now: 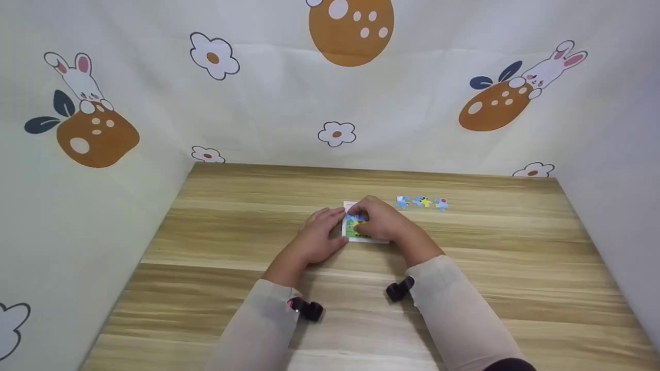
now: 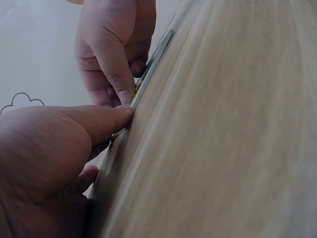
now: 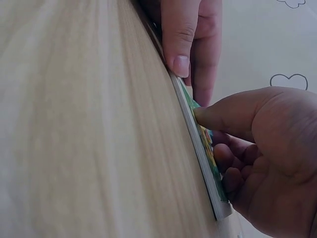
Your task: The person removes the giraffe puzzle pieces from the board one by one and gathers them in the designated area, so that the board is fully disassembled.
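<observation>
Clock centred on the puzzle board (image 1: 367,240), 12 pointing away from the person. Nearest: pale sleeves (image 1: 258,330) are lying at about 7:30 and 4:30, each carrying a small black wrist camera (image 1: 311,311). Left hand (image 1: 322,234) is bracing the board from 9, fingers lying nearly straight, gap to thumb fairly wide, thumb pressing the 8 o'clock corner. Right hand (image 1: 381,219) is reaching over from 3, fingers curling, thumb and fingertips touching the picture; can't tell if it's pinching a piece. Board is lying flat on the table (image 1: 206,237), between the hands, white rim and some green, blue and yellow showing; right hand is covering the rest. Three loose puzzle pieces (image 1: 425,202) are sitting in a row at 2, well clear of the board's edge. Farthest: printed cloth (image 1: 273,103) is hanging at 12, showing flowers, orange fruit and rabbits.
</observation>
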The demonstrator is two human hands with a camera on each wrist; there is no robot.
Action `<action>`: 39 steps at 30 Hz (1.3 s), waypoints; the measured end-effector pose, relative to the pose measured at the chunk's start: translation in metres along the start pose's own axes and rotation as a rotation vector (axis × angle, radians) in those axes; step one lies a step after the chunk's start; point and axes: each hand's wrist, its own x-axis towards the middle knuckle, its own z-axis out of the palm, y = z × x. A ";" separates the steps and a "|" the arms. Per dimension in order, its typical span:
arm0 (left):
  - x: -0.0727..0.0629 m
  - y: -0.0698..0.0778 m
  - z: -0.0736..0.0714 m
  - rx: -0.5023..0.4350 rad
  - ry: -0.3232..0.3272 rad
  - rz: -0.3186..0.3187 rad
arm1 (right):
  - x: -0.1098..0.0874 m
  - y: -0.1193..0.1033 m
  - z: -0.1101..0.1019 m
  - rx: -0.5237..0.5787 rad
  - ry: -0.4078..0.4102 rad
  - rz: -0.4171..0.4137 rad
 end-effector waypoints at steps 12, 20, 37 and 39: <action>0.000 -0.001 0.000 0.004 0.003 0.009 | -0.001 -0.002 0.001 0.024 0.032 0.023; 0.000 -0.001 0.000 0.000 -0.004 -0.014 | -0.007 -0.003 -0.007 -0.013 0.039 0.008; 0.000 0.002 0.000 0.002 -0.021 -0.052 | -0.040 0.039 -0.044 0.114 0.141 -0.015; 0.000 0.002 0.001 0.002 -0.019 -0.053 | -0.046 0.046 -0.049 0.120 0.155 -0.015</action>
